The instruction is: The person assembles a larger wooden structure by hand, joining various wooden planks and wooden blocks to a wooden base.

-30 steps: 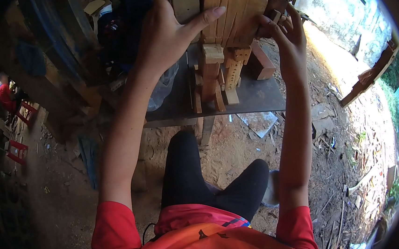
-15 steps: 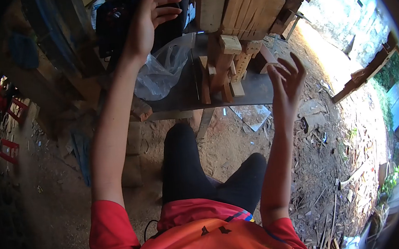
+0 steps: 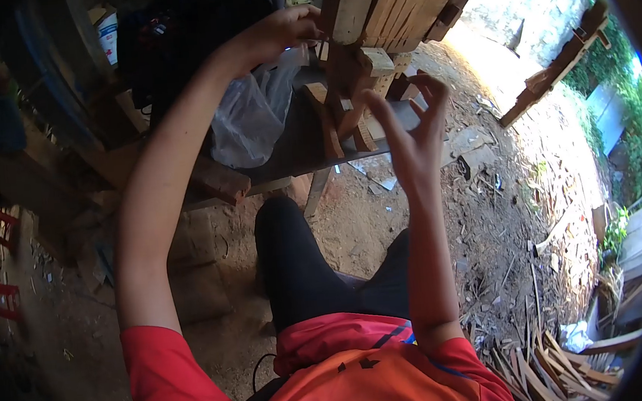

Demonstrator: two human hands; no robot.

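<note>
While the left hand (image 3: 283,34) is up at 12 o'clock, fingers curled right by the wooden post (image 3: 353,6), the right hand (image 3: 422,143) is at 2 o'clock, thumb and fingers spread wide, nothing in it. Left grip: can't tell if fingers are on the post or only beside it. Post is upright, just past 12; grooved wooden block (image 3: 406,13) next to it at 1 o'clock, pale wood piece (image 3: 376,62) below that, also 1. Clear plastic bag (image 3: 251,123) at 11 o'clock, on the dark tabletop (image 3: 305,147). Short timber (image 3: 221,181) at table edge, near 10. Red stool (image 3: 5,301), roughly 8:30.
</note>
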